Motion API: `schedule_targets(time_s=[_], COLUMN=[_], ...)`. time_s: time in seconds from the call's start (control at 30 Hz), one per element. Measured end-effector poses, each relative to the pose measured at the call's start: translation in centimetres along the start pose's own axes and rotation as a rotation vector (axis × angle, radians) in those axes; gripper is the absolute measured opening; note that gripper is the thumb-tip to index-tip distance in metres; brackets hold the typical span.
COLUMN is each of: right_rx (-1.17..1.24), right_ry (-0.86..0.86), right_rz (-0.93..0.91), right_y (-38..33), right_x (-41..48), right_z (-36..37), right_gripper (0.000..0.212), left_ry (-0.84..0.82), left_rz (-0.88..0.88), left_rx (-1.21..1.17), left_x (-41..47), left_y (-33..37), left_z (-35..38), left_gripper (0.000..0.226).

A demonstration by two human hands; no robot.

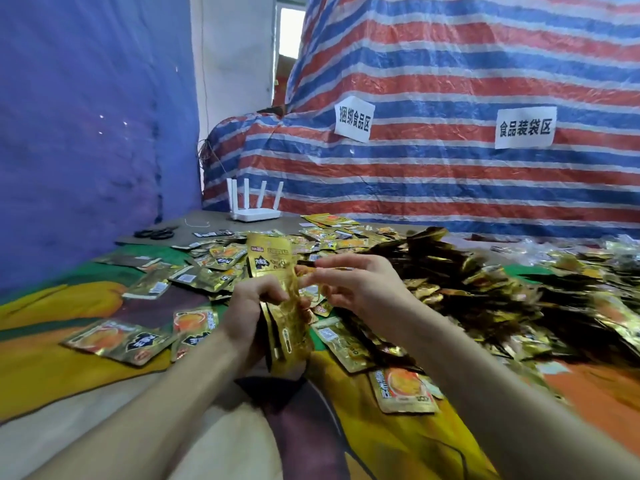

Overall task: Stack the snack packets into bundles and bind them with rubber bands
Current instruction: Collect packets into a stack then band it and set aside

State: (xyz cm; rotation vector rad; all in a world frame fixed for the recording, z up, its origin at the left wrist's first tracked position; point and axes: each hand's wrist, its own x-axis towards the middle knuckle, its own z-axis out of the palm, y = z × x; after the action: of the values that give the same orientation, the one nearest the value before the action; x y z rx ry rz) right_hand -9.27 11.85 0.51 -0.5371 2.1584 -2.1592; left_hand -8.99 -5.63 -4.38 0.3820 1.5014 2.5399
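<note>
I'd square the edges before banding, since the left hand point(249, 308) grips the packet stack point(273, 268) tight and the right hand point(353, 289) fiddles at its top, can't tell if it's pinching anything.

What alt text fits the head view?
A left hand grips an upright stack of gold snack packets while the right hand is at its side, its grasp blurred. Around them loose packets cover the table, with a white router at the back and a striped tarp behind.

Blue wall point(86, 133) left; striped tarp point(450, 174) behind; bright window point(290, 29).
</note>
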Motion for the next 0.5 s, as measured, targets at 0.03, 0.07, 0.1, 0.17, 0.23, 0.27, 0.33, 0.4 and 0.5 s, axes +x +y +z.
schedule_targets(time_s=[0.03,0.07,0.1,0.17,0.23,0.27,0.33,0.4,0.5], right_rx=[-0.025,-0.073,-0.125,-0.190,-0.207,-0.225,-0.266,-0.281,-0.306], right_ry=[0.038,0.084,0.124,0.163,0.168,0.163,0.138,0.133,0.110], right_rz=[-0.043,-0.094,-0.141,-0.201,-0.225,-0.229,-0.232,-0.227,-0.197], right_y=[0.9,1.7,2.4,3.3,3.6,3.7,3.9,4.1,4.0], right_x=[0.4,0.7,0.8,1.0,1.2,1.1,1.0,0.8,0.6], right_z=[0.6,0.9,1.1,1.2,1.0,0.9,0.7,0.4,-0.1], right_gripper=[0.011,0.011,0.011,0.012,0.009,0.008,0.007,0.007,0.007], left_ry=[0.046,0.084,0.115,0.152,0.162,0.167,0.150,0.119,0.094], left_rz=[-0.013,-0.018,-0.018,-0.009,-0.005,-0.008,-0.015,-0.021,-0.020], left_rx=[0.041,0.072,0.089,0.105,0.125,0.122,0.089,0.068,0.069], left_x=[0.0,-0.1,-0.2,-0.1,0.0,0.1,0.2,0.3,0.3], left_y=[0.2,0.3,0.5,0.6,0.6,0.6,0.6,0.5,0.6], left_z=[0.0,0.1,0.2,0.4,0.3,0.2,0.0,-0.1,-0.2], left_gripper=[0.052,0.050,0.049,0.043,0.035,0.037,0.050,0.059,0.061])
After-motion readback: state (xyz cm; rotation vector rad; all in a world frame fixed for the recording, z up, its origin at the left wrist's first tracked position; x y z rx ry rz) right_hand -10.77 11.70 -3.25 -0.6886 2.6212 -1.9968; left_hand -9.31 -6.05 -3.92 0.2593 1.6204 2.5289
